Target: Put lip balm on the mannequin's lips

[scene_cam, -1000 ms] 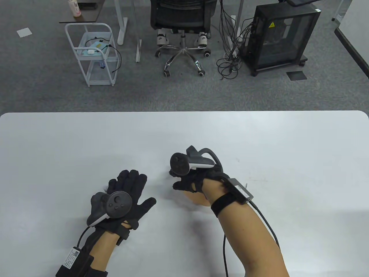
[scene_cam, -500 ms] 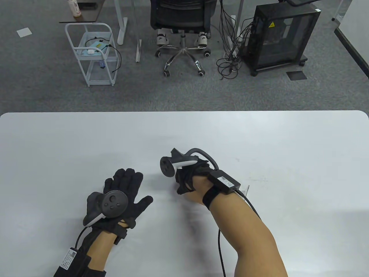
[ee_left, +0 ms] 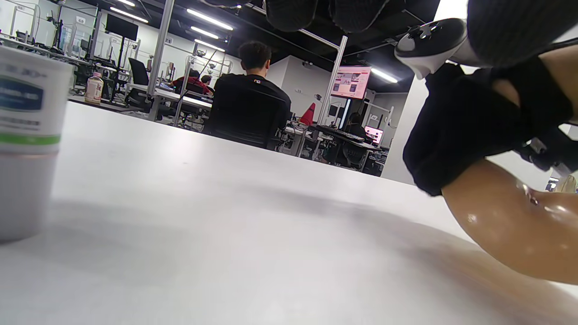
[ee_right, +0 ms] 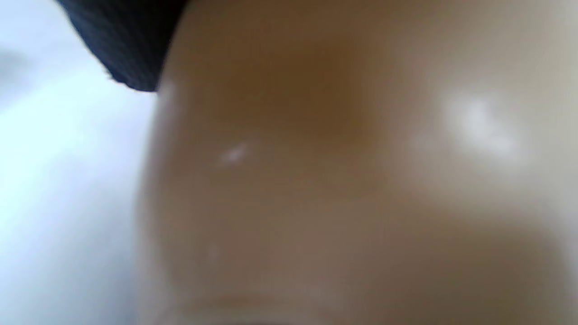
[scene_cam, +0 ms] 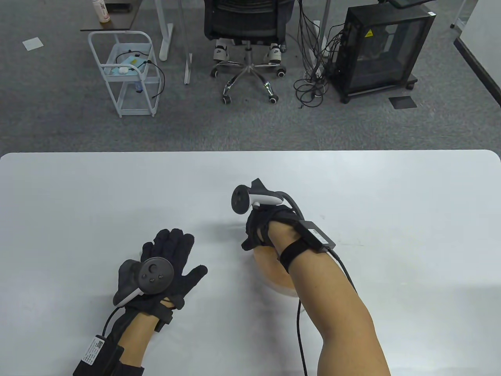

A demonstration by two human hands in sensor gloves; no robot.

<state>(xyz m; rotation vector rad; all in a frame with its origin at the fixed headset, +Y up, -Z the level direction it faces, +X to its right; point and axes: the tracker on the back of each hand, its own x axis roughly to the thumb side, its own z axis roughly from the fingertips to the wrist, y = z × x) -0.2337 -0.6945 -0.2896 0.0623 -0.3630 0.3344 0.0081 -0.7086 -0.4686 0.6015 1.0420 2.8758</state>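
Observation:
The tan mannequin head [scene_cam: 274,274] lies on the white table [scene_cam: 352,188], mostly under my right arm; it also shows in the left wrist view [ee_left: 510,230] and fills the blurred right wrist view [ee_right: 343,171]. My right hand [scene_cam: 252,235] hangs over its far end with fingers curled in; what they hold is hidden. My left hand [scene_cam: 172,250] rests flat on the table to the left, fingers spread. A white cylinder with a blue and green label [ee_left: 27,140] stands on the table close to my left hand. The lips are not visible.
Beyond the table's far edge are an office chair [scene_cam: 248,23], a white wire cart [scene_cam: 125,74] and a black cabinet with cables [scene_cam: 375,51]. Bare table surface lies to the right and far side of my hands.
My right hand has moved away from me over the mannequin head and rolled onto its side, uncovering more of the head. My left hand shifted slightly left and then stayed flat.

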